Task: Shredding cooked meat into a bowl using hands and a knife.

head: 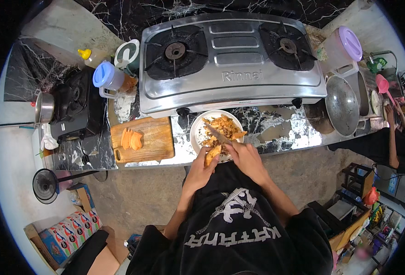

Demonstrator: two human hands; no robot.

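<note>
My left hand (201, 169) holds a piece of orange-fleshed produce (212, 155) over the near rim of a white plate (194, 137). In my right hand (246, 160) is a knife (217, 133), its blade angled up and left across the plate. Orange and brown peelings (224, 124) lie heaped on the plate beneath the blade. To the left, a wooden cutting board (154, 137) carries several peeled orange pieces (131, 139) side by side. The fingertips of both hands are close together near the held piece.
A steel two-burner gas stove (233, 82) stands behind the plate. Lidded plastic pitchers (108, 77) and a bottle with a yellow cap (94, 57) are at back left, near a black stove (75, 103). A wok (341, 106) sits at right; beyond it another person (391, 147) is at the counter.
</note>
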